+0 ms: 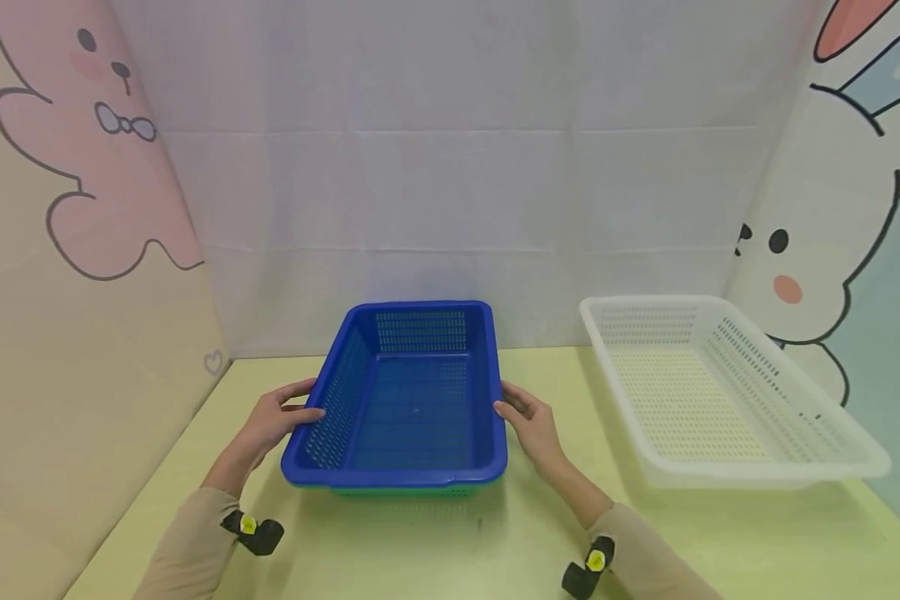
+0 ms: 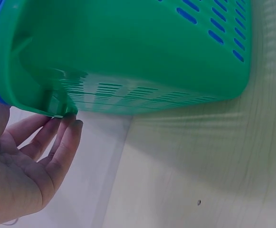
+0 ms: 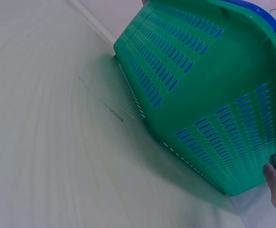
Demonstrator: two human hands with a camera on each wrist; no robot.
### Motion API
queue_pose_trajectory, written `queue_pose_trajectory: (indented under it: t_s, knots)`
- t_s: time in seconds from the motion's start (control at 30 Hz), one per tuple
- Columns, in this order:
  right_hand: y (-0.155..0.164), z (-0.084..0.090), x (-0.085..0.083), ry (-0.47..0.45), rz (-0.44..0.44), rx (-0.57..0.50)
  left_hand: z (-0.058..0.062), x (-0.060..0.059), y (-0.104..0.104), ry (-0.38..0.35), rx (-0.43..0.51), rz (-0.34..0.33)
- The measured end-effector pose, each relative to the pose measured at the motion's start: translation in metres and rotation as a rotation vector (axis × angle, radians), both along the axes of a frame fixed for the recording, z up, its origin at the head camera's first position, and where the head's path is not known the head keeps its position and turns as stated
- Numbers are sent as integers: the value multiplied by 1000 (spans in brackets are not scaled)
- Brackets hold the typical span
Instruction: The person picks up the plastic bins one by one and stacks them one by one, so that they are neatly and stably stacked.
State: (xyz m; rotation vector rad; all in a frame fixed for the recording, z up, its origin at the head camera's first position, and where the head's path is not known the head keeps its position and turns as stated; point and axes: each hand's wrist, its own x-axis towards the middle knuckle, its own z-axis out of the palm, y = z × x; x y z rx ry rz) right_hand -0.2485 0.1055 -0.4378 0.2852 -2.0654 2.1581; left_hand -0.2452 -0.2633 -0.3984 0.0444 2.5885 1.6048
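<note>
A blue plastic basket (image 1: 412, 477) sits nested inside a green basket (image 2: 128, 52), whose slotted sides show in both wrist views. My left hand (image 1: 273, 417) grips the left rim, thumb on top of the blue edge. In the left wrist view the fingers (image 2: 64, 147) curl under the green rim. On the opposite side, my right hand (image 1: 532, 425) holds the right rim with the thumb over the edge. Only part of that hand shows in the right wrist view, against the green side (image 3: 228, 137). Whether the baskets' base touches the table everywhere I cannot tell.
A white slotted basket (image 1: 641, 433) stands to the right on the pale yellow table (image 1: 397, 558). Behind the table hangs a white cloth backdrop (image 1: 420, 192). Printed panels with cartoon animals flank both sides.
</note>
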Motion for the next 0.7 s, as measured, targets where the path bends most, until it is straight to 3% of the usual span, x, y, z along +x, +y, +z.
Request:
queue_pose_trajectory:
  t_s: [0.37, 0.7]
  knots:
    - [6, -2, -3, 12, 38, -27, -5, 2, 2, 13, 33, -2]
    - [8, 0, 0, -1, 21, -13, -6, 3, 4, 26, 36, -29]
